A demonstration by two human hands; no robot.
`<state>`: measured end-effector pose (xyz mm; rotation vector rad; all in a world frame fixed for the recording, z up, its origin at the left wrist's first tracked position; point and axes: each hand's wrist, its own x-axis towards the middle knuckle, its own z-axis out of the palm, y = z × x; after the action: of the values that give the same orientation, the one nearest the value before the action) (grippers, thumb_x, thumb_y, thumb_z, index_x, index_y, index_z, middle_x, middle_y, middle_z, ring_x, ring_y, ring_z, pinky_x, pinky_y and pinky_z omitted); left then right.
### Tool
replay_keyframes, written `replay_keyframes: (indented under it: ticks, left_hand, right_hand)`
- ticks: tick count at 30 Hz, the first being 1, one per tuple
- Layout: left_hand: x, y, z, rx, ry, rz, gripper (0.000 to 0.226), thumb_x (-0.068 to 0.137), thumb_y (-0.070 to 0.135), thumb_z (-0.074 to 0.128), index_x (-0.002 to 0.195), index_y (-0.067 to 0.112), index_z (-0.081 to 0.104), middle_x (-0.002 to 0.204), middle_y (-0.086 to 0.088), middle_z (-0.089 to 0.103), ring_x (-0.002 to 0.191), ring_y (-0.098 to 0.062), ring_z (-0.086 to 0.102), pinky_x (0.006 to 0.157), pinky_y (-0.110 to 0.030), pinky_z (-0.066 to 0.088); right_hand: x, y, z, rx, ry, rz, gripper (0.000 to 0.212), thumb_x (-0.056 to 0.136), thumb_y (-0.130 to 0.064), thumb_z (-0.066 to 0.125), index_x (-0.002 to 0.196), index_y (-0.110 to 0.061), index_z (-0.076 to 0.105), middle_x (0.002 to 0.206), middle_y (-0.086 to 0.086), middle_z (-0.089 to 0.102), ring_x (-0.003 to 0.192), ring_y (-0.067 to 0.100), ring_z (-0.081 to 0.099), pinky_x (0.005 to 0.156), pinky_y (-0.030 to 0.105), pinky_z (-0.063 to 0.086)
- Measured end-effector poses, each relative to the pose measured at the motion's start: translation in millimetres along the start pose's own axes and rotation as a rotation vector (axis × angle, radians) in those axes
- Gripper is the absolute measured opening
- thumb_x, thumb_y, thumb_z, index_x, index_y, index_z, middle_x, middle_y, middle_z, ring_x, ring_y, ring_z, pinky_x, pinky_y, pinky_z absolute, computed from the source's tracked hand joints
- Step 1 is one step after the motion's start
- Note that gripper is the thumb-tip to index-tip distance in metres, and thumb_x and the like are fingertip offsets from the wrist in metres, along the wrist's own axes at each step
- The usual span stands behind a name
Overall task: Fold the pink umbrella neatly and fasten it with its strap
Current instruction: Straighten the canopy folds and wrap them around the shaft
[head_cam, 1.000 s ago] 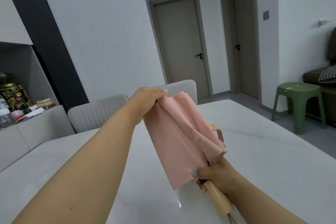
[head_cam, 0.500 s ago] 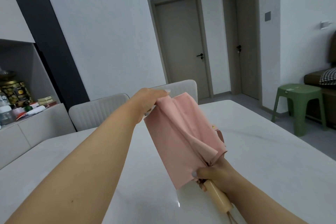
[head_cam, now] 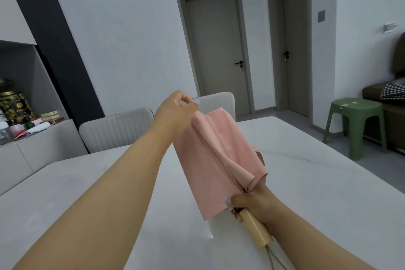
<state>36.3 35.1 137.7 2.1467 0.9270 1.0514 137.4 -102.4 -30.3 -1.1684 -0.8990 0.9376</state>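
The collapsed pink fabric umbrella, its matte canopy loosely pleated, is held tilted above the glossy white marble counter. The right hand grips it where canopy meets smooth cream handle; the left hand has its fingers pinching the canopy's upper edge

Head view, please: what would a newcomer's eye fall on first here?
The pink umbrella in the middle, held up over the white table with its canopy loose and unfastened. The left hand pinches the fabric at its far end; the right hand grips it just above the wooden handle. Next, the green stool at the right.
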Motion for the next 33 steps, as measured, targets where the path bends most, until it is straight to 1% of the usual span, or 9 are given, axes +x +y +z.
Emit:
replay_keyframes:
  ticks: [3,7,11,13,20,23,25,29,33]
  left_hand:
    - [-31.5,7.7,11.6,0.174,-0.167,0.036,0.021,0.096,0.045,0.045,0.097,0.031,0.060,0.085,0.011,0.059,0.081,-0.016,0.058,0.072,-0.031,0.042]
    - [-59.7,-0.4,27.7,0.291,-0.378,-0.028,0.034,0.096,0.042,0.045,0.097,0.016,0.067,0.075,-0.002,0.064,0.072,-0.020,0.059,0.073,-0.032,0.048]
    - [-68.4,-28.4,36.2,-0.020,-0.320,-0.166,0.023,0.083,0.018,0.067,0.083,-0.004,0.065,0.072,-0.013,0.065,0.064,-0.020,0.058,0.064,-0.031,0.052]
    - [-71.4,-38.4,37.7,-0.138,-0.305,-0.216,0.002,0.081,0.005,0.070,0.080,0.004,0.070,0.071,-0.006,0.065,0.068,-0.020,0.060,0.065,-0.028,0.051]
    - [-78.1,-57.5,37.4,-0.494,-0.372,-0.346,0.036,0.078,-0.014,0.068,0.106,0.009,0.068,0.104,-0.015,0.071,0.086,-0.022,0.069,0.079,-0.031,0.058]
    - [-79.8,-61.6,37.8,-0.574,-0.398,-0.341,0.041,0.079,-0.013,0.069,0.113,0.008,0.065,0.108,-0.016,0.070,0.088,-0.023,0.070,0.076,-0.033,0.059]
    - [-80.3,-60.7,35.7,-0.636,-0.407,-0.340,0.041,0.080,-0.014,0.066,0.117,0.006,0.064,0.094,-0.013,0.068,0.069,-0.018,0.065,0.062,-0.027,0.056]
    - [-80.5,-55.6,31.7,-0.574,-0.452,-0.279,0.037,0.084,-0.013,0.061,0.115,0.009,0.066,0.067,-0.008,0.058,0.051,-0.013,0.050,0.054,-0.025,0.051]
    - [-84.9,-48.6,37.3,-0.427,-0.438,-0.214,0.024,0.088,-0.001,0.061,0.107,0.011,0.069,0.082,-0.013,0.063,0.067,-0.021,0.063,0.067,-0.031,0.055]
  right_hand:
    - [1.5,0.4,-1.3,0.016,0.008,-0.007,0.047,0.067,0.013,0.067,0.098,-0.019,0.053,0.062,0.015,0.059,0.048,0.026,0.051,0.047,0.032,0.046]
    - [5.3,1.6,-3.2,0.039,0.001,0.019,0.040,0.059,0.004,0.066,0.097,-0.004,0.058,0.060,0.011,0.059,0.045,0.022,0.052,0.044,0.029,0.046]
    - [10.3,4.7,-5.0,0.141,-0.011,-0.001,0.041,0.056,0.005,0.063,0.097,0.004,0.057,0.059,0.013,0.059,0.048,0.021,0.053,0.042,0.026,0.042]
    - [11.7,6.1,-6.9,0.191,-0.028,0.003,0.044,0.056,0.006,0.063,0.099,0.003,0.057,0.059,0.012,0.060,0.049,0.020,0.053,0.040,0.024,0.040]
    - [10.3,5.6,-8.2,0.361,-0.075,0.067,0.062,0.060,-0.009,0.079,0.117,-0.001,0.058,0.082,0.010,0.067,0.059,0.018,0.057,0.038,0.023,0.041]
    - [10.5,6.0,-7.7,0.417,-0.073,0.063,0.087,0.037,-0.025,0.097,0.113,-0.003,0.061,0.082,0.011,0.069,0.060,0.019,0.060,0.038,0.023,0.043]
    - [10.5,6.4,-7.0,0.456,-0.045,0.056,0.095,0.022,-0.035,0.099,0.105,-0.006,0.063,0.076,0.010,0.069,0.058,0.019,0.060,0.037,0.023,0.043]
    - [13.4,5.5,-8.2,0.412,0.012,0.039,0.108,0.020,-0.047,0.097,0.112,-0.002,0.062,0.084,0.015,0.067,0.066,0.023,0.058,0.037,0.023,0.043]
    - [11.3,1.7,-8.2,0.320,0.089,-0.009,0.112,0.024,-0.049,0.095,0.119,-0.002,0.057,0.084,0.015,0.066,0.065,0.023,0.056,0.039,0.024,0.043]
